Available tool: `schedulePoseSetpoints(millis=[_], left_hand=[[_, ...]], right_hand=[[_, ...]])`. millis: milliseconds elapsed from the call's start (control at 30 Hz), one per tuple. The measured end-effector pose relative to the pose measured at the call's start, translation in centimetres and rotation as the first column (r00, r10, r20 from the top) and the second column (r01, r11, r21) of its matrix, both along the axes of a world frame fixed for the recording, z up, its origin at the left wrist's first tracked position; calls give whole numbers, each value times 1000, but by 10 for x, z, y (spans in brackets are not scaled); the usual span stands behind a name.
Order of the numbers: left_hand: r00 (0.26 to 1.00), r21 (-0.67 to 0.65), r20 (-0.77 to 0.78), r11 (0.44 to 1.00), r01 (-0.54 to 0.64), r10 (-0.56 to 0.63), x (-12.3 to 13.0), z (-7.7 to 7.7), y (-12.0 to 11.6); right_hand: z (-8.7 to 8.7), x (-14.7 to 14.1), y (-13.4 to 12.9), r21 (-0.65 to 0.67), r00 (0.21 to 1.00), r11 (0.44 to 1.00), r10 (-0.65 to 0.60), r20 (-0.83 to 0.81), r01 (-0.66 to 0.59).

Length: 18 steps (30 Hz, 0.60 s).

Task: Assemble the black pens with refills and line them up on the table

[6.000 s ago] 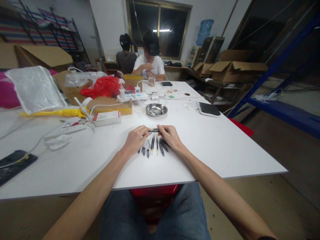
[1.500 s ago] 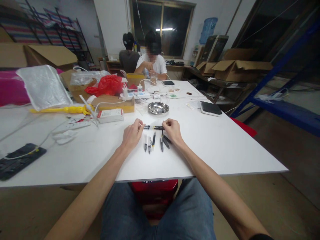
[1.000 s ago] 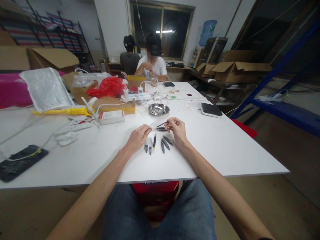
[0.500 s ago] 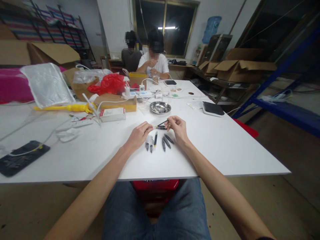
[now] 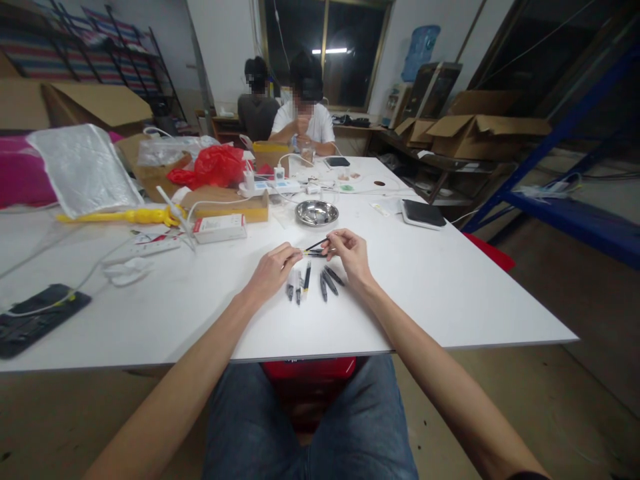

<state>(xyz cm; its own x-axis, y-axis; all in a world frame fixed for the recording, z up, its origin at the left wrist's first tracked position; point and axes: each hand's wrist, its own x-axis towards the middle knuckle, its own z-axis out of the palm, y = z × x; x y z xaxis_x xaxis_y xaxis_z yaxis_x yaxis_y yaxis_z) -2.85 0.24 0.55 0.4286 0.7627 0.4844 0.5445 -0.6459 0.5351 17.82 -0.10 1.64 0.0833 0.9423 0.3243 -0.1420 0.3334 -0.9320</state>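
Between my hands is a thin black refill (image 5: 317,245) with a yellow part at its left end. My left hand (image 5: 277,268) pinches that left end, and my right hand (image 5: 349,253) has its fingertips closed on the right end. Dark pieces (image 5: 315,253) lie just under the refill, partly hidden by my right fingers. Nearer to me on the white table, clear pen barrels with black tips (image 5: 299,290) lie beside a black and yellow refill (image 5: 307,279). To their right are several dark pen parts (image 5: 329,285).
A round metal dish (image 5: 317,213) stands beyond my hands. A white and red box (image 5: 219,228), a yellow tool (image 5: 125,217) and cables are at the left. A scale (image 5: 423,214) sits at the right. Two people are at the back.
The whole view has shifted slightly, so things appear a little further left. My hands keep nearly the same pose, with the refill still between them. The far person's raised hand has moved a little.
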Motion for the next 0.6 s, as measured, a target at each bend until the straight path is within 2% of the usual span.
schedulePoseSetpoints(millis=[167, 333, 433, 533, 600], left_hand=[[1000, 26, -23, 1000, -6, 7, 0, 0, 0], [997, 35, -74, 999, 3, 0, 0, -3, 0], [992, 29, -128, 999, 27, -23, 2, -6, -2], [987, 41, -161, 999, -14, 21, 2, -6, -3], [987, 56, -139, 996, -71, 78, 1, -6, -4]], right_hand=[[-3, -9, -9, -11, 965, 986, 167, 204, -169], [-10, -11, -12, 13, 894, 995, 80, 441, -95], [-9, -14, -10, -16, 873, 984, 163, 460, -175], [0, -17, -11, -77, 862, 959, 281, 421, -274], [10, -13, -19, -48, 888, 982, 185, 420, -181]])
